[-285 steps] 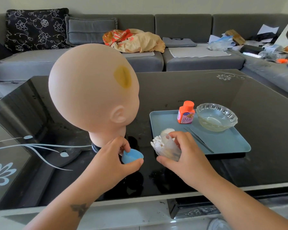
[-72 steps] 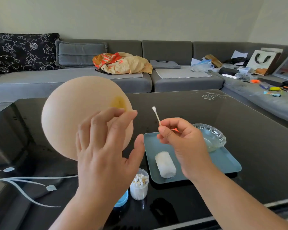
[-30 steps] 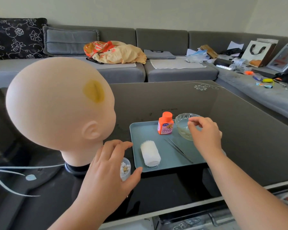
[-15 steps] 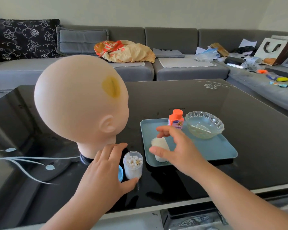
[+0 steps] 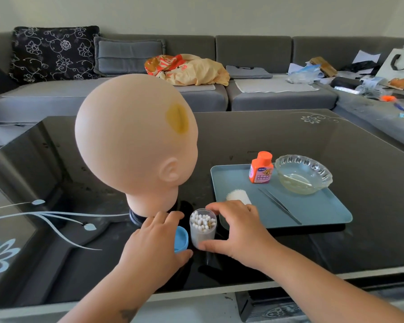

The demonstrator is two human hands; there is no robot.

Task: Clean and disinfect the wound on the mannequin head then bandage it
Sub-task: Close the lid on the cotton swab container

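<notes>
The little clear tub of cotton buds (image 5: 203, 229) stands upright on the black glass table (image 5: 278, 136), right between the two hands, with its open top facing up. The right hand (image 5: 237, 227) is the nearer one: its fingers curve around the tub, with a fingertip at the rim behind and the thumb low at the front, so it looks like it holds the tub or is just about to. The left hand (image 5: 154, 243) is on the other side, fingers fairly straight and resting on the blue lid (image 5: 181, 238), which lies just beside the tub; I cannot tell if it is gripping the lid. The mannequin head (image 5: 135, 141) stands just behind the hands, and the yellow wound mark (image 5: 177, 117) is high on its side, up and away from the fingers. I think a bud gets pulled straight up and out next. To the right is a blue tray (image 5: 231, 178) with a roll of bandage (image 5: 238, 197), an orange bottle (image 5: 261, 167), tweezers (image 5: 280, 206) and a glass bowl (image 5: 303, 174). A grey sofa (image 5: 278, 94) with cushions and clutter sits behind the table.
</notes>
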